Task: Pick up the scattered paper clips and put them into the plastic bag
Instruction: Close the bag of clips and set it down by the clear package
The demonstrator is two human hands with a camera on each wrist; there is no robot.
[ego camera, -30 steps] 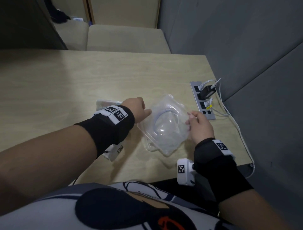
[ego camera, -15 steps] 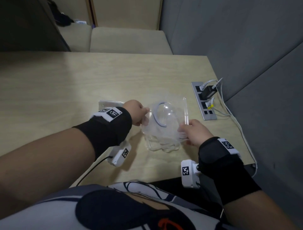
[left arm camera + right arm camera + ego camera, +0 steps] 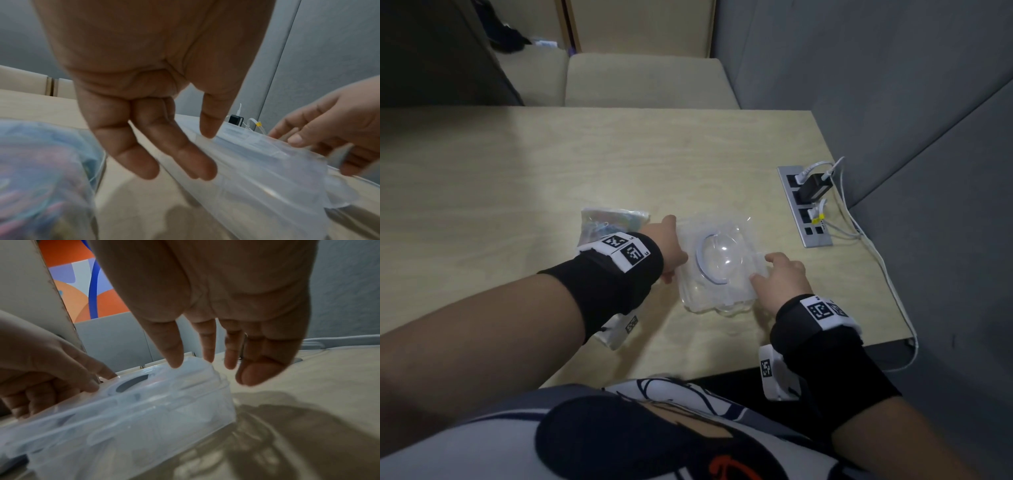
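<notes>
Item: clear plastic container (image 3: 719, 270), domed top with a blue ring, lying flat on the tabletop (image 3: 551, 164) between my two hands.

Left hand (image 3: 671, 250): fingers straight, tips resting on the container's left edge; nothing gripped.

Right hand (image 3: 780, 277): fingers extended and loose, tips at its right edge; no grip closed.

Plastic bag (image 3: 613, 222): just left of and behind my left hand, which is nearer; long axis runs left to right. Coloured paper clips (image 3: 599, 226) show inside it. I see none loose.

Power strip (image 3: 804, 205): far right, well apart.

Writing: only coded wrist markers; no legible text.
</notes>
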